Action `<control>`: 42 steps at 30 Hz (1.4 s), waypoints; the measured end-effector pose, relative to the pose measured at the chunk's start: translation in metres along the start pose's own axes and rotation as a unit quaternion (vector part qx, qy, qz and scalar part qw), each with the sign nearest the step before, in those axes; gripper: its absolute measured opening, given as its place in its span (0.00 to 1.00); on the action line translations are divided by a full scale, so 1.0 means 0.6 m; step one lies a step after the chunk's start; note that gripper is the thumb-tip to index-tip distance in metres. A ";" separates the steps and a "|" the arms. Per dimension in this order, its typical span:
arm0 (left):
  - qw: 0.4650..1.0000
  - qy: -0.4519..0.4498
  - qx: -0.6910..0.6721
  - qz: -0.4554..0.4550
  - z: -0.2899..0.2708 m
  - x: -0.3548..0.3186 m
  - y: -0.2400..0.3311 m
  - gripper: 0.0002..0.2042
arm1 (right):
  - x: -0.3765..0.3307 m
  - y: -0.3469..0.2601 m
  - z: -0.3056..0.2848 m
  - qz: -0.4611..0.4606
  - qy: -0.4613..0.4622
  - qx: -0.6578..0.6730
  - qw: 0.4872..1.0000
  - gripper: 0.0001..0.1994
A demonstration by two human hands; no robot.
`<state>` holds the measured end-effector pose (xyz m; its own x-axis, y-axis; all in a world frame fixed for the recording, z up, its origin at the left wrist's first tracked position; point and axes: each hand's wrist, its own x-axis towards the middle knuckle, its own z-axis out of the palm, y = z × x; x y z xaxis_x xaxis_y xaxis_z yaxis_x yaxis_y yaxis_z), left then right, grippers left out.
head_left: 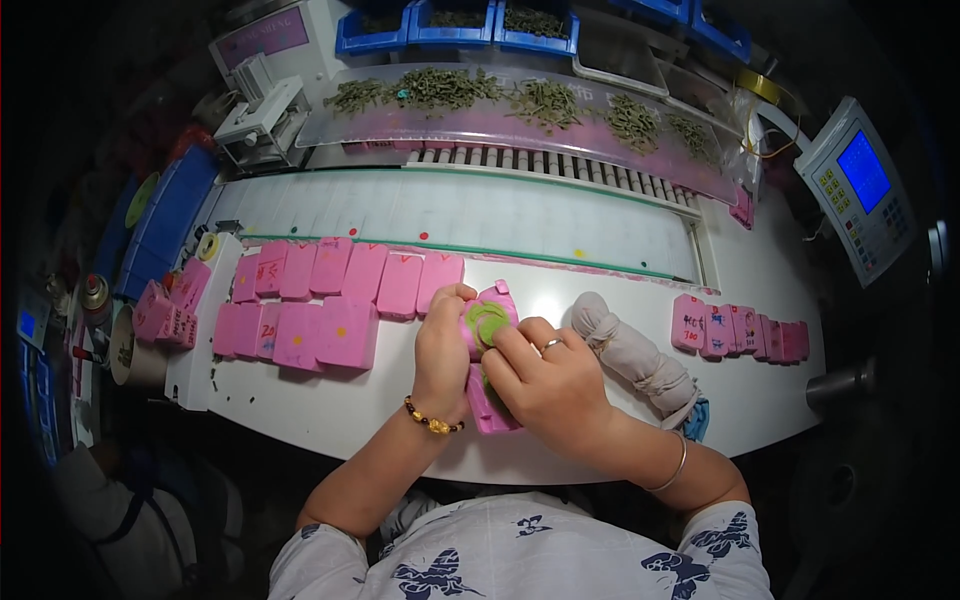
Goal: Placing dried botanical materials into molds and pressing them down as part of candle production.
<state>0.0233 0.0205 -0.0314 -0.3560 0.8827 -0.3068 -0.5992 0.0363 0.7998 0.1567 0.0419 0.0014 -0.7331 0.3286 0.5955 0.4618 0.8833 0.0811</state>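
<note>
Over the table's near edge, my left hand (442,350) grips the left side of a pink rubber mould (490,410), which is spread open with one half above the other. Curved green wax (488,322) lies on the upper half, and a little more green shows lower down by my fingers. My right hand (550,375), wearing a ring, is closed, with its fingertips pinched together at the green wax; the fingers partly cover what they hold. Left of my hands stand two rows of closed pink moulds (330,330), some with ink marks and coloured dots.
To the right lies a rolled cloth bundle (635,360), with small pink blocks (735,328) beyond it. Behind are a glass panel (440,215), rollers (560,170) and a clear tray (320,122) of green wax pieces. A control panel (862,180) stands far right, blue bins (455,22) at the back.
</note>
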 end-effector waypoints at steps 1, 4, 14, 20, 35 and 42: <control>0.999 0.012 -0.027 -0.028 0.002 0.000 0.004 0.09 | 0.000 0.000 0.002 -0.015 0.015 0.007 1.000 0.06; 0.995 0.021 -0.083 -0.061 -0.002 0.005 0.002 0.08 | -0.013 -0.007 0.008 -0.024 0.009 0.003 1.000 0.08; 0.983 -0.029 -0.162 -0.085 -0.004 0.011 0.008 0.11 | -0.002 -0.004 0.011 -0.053 0.052 0.022 0.997 0.04; 0.968 -0.052 -0.213 -0.124 -0.011 0.014 0.012 0.09 | 0.005 0.001 -0.001 -0.086 0.085 0.029 0.992 0.04; 0.958 -0.058 -0.231 -0.163 0.006 0.018 0.015 0.12 | 0.011 0.015 -0.020 -0.135 0.078 -0.003 0.988 0.06; 0.974 -0.027 -0.161 -0.155 0.036 0.023 0.009 0.13 | 0.003 0.029 -0.017 -0.152 0.070 -0.021 0.986 0.05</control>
<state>0.0309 0.0433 -0.0203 -0.0896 0.8764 -0.4731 -0.8691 0.1632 0.4670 0.1685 0.0546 0.0118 -0.7662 -0.0017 0.6426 0.2533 0.9182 0.3045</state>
